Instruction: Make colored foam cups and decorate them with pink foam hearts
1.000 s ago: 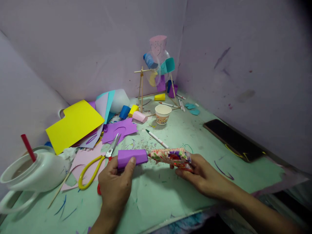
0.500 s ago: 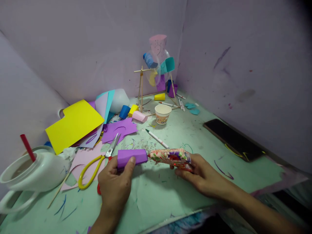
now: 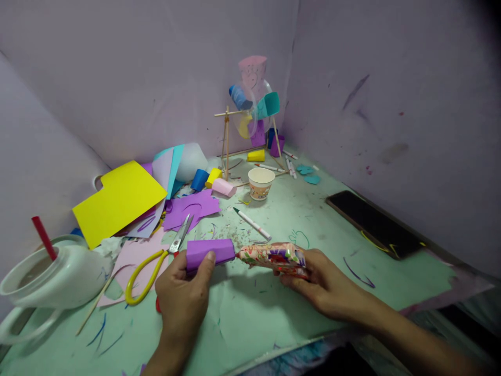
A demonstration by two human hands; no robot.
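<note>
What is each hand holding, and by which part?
Left hand: purple paper tube, around its side. Right hand: floral glue gun, at its handle end.

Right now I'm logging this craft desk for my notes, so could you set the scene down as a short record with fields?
left hand: holds a purple paper cup sideways
right hand: grips a floral-patterned glue gun, nozzle by the purple cup's end
near left hand: scissors
centre: upright white cup, marker
back: stick frame bearing coloured cups
right side: smartphone
left side: white vessel, red straw
</note>
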